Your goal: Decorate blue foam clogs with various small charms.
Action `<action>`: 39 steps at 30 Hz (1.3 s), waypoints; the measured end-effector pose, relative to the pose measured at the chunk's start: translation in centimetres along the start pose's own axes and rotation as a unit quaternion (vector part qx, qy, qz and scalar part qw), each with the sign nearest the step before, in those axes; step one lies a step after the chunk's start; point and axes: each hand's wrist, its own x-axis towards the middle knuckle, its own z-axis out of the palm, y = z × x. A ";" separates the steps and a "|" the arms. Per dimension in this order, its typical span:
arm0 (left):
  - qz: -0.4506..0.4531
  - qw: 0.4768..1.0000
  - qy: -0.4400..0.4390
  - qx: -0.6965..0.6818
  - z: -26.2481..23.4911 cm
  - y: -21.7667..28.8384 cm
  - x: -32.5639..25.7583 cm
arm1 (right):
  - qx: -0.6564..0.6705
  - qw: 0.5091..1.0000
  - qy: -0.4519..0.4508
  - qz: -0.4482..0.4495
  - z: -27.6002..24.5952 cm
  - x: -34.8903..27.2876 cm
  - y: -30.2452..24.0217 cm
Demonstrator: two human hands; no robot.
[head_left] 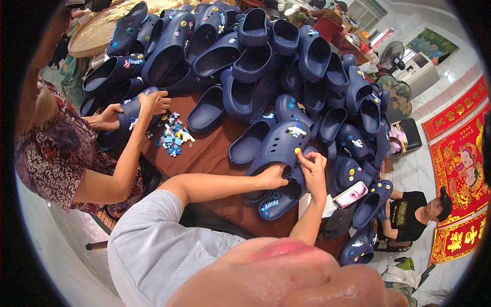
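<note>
A navy blue clog [279, 140] with holes in its upper is in front of me, above other clogs. My left hand [272, 177] reaches into its foot opening, the fingers hidden inside and the thumb outside. At the clog's right side, my right hand [313, 166] pinches a small yellow charm [297, 151] against the upper. A white cartoon charm [295, 131] sits on the upper near the toe. Just below my left hand lies another navy clog [279, 200], with a blue-and-white lettered charm on it.
Many navy clogs [250, 61] are heaped across the brown-covered table [179, 163]. Loose charms [175, 135] lie beside a co-worker's hands [153, 102], which handle a clog at left. A phone [351, 195] rests right of my right hand. Another person [414, 217] sits at far right.
</note>
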 end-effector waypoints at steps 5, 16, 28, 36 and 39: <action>0.064 0.996 0.042 0.043 0.9 -1.3 0.1 | 0.003 1.000 0.006 -0.001 0.2 0.0 0.1; 0.006 0.999 -0.026 0.047 -0.1 -0.3 -0.2 | -0.136 0.968 0.207 -0.041 1.2 -4.3 -5.2; 0.007 0.996 -0.060 0.068 0.0 0.2 -0.3 | -0.208 0.978 0.000 0.017 6.9 -13.7 -8.2; 0.021 0.997 -0.029 0.074 0.3 -0.2 -0.4 | -0.185 0.982 -0.037 0.035 6.6 -12.4 -8.1; 0.021 0.996 -0.035 0.083 0.2 -0.2 -0.3 | -0.180 0.983 -0.034 0.023 6.5 -12.3 -8.0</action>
